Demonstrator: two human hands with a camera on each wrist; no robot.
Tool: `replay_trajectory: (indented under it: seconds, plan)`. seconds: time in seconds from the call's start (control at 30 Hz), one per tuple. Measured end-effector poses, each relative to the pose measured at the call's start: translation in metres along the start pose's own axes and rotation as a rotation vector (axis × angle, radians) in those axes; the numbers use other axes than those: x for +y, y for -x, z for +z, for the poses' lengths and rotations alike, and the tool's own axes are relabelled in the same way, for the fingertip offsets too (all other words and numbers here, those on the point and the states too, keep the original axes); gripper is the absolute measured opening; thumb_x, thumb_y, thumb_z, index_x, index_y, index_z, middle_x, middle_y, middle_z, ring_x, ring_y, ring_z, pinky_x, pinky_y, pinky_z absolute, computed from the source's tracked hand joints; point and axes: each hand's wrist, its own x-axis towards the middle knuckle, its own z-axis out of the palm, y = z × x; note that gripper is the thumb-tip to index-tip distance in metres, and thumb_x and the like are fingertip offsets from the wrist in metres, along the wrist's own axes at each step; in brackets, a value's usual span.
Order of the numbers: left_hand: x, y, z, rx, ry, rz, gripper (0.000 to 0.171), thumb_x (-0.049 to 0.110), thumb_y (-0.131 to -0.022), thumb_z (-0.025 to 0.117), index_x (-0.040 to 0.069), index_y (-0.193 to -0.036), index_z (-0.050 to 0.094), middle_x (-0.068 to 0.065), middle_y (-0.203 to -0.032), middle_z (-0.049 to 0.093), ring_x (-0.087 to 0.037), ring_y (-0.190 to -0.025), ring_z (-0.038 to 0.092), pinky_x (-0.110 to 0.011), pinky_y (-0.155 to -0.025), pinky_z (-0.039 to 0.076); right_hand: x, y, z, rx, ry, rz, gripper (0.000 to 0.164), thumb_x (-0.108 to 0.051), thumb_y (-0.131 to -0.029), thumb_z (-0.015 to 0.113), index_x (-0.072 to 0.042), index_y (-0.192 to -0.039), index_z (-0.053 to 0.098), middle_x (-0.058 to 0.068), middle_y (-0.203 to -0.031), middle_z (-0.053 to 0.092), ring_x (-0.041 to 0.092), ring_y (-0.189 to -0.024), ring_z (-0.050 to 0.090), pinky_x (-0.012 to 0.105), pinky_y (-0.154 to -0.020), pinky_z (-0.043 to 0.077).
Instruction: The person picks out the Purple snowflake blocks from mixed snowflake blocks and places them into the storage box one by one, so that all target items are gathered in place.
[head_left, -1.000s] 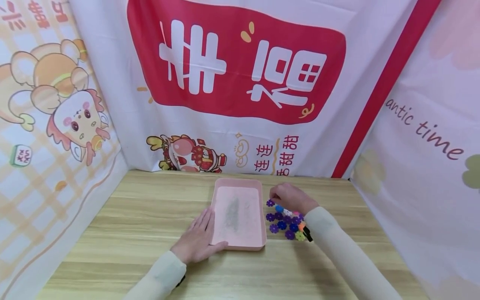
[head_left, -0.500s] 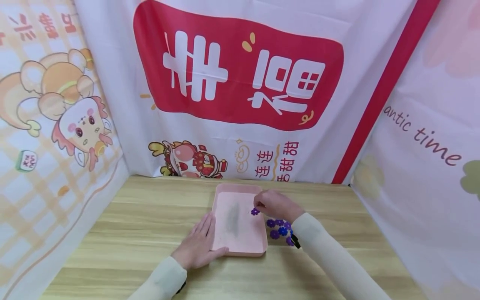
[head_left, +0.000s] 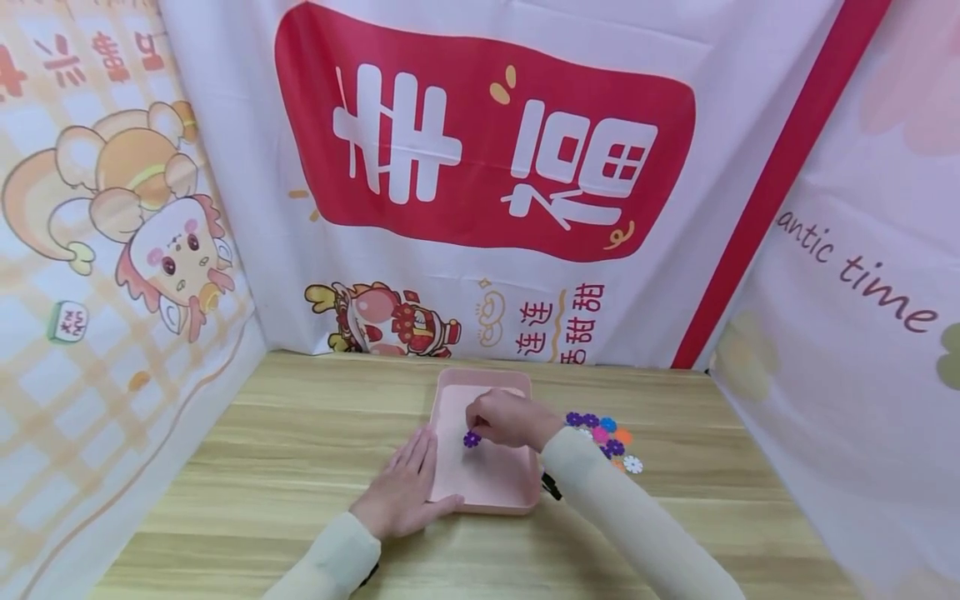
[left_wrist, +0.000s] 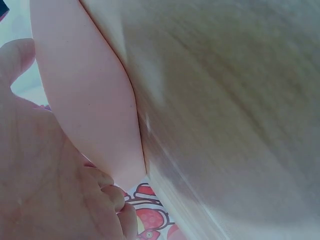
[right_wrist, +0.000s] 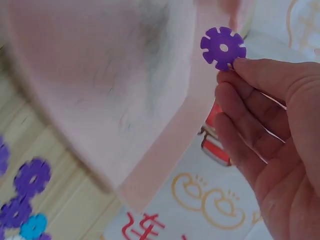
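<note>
A purple notched plastic disc (right_wrist: 215, 46), shaped like a snowflake building piece with a hole in its centre, is pinched between thumb and forefinger of my right hand (head_left: 508, 419). That hand hangs over the shallow pink tray (head_left: 491, 497), whose floor bears a greyish smudge. My left hand (head_left: 401, 492) rests against the tray's left side with fairly straight fingers, thumb at the near left corner. In the left wrist view its palm and fingers lie along the tray's outer wall (left_wrist: 92, 95).
Right of the tray, several more notched discs lie in a loose group on the wooden table (head_left: 300, 433), among them an orange disc (head_left: 623, 436) and a white disc (head_left: 633, 464). Printed cloth (head_left: 480, 267) hangs behind the table and on both sides.
My right hand has lifted a purple disc from the group and carried it left over the tray. The left hand has stayed at the tray's side. The head view has shifted slightly.
</note>
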Motion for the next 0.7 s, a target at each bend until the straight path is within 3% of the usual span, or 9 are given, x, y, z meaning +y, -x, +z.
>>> replay_trajectory:
  seconds: [0.33,0.53,0.7]
  plan:
    - [0.002,-0.001,0.000,-0.033,-0.002,-0.019,0.105,0.070,-0.101,0.051,-0.009,-0.164,0.021,-0.027,-0.175,0.015,-0.042,-0.164,0.017,-0.056,-0.133,0.025,-0.015,-0.025,0.006,-0.147,-0.065,0.106,0.011,-0.016,-0.102,0.072,-0.020,-0.094,0.079,-0.011,-0.087,0.073,0.003,-0.080,0.064,0.017,-0.081,0.057]
    - [0.003,0.000,-0.002,-0.022,0.006,0.001,0.103,0.066,-0.102,0.053,-0.011,-0.163,0.022,-0.029,-0.174,0.018,-0.043,-0.163,0.019,-0.058,-0.133,0.025,-0.014,-0.029,0.014,-0.192,-0.146,0.162,0.016,-0.016,-0.102,0.071,-0.021,-0.089,0.079,-0.011,-0.086,0.072,0.004,-0.080,0.064,0.018,-0.082,0.056]
    - [0.003,0.001,-0.002,-0.007,0.012,0.018,0.102,0.063,-0.102,0.055,-0.013,-0.162,0.022,-0.031,-0.173,0.018,-0.046,-0.162,0.020,-0.061,-0.132,0.024,-0.014,-0.029,0.022,-0.207,-0.206,0.172,0.016,-0.015,-0.102,0.072,-0.021,-0.089,0.080,-0.012,-0.083,0.072,0.003,-0.077,0.064,0.017,-0.075,0.055]
